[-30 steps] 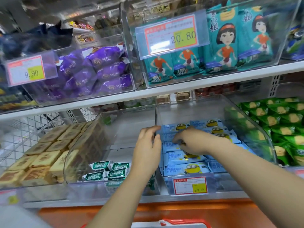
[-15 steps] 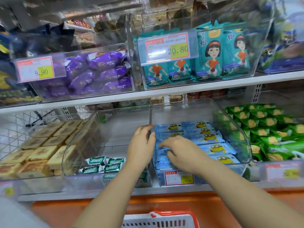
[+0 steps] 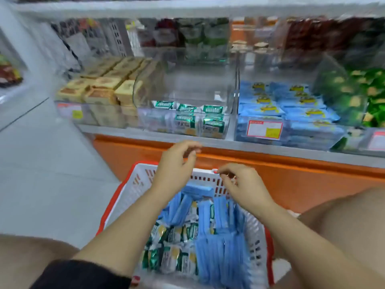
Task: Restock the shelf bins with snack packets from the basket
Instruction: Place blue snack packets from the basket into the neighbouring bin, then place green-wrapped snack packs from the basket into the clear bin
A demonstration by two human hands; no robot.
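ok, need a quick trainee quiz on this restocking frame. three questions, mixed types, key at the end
1. True or false: the left hand grips a packet.
2. The shelf bin of green-and-white packets is: A) heaped full, B) holding a few packets at its front, C) bare.
3. Which two kinds of packet lie in the white basket?

Key
1. False. Its fingers are loosely curled and hold nothing.
2. B.
3. Blue packets, plus more green-and-white packets.
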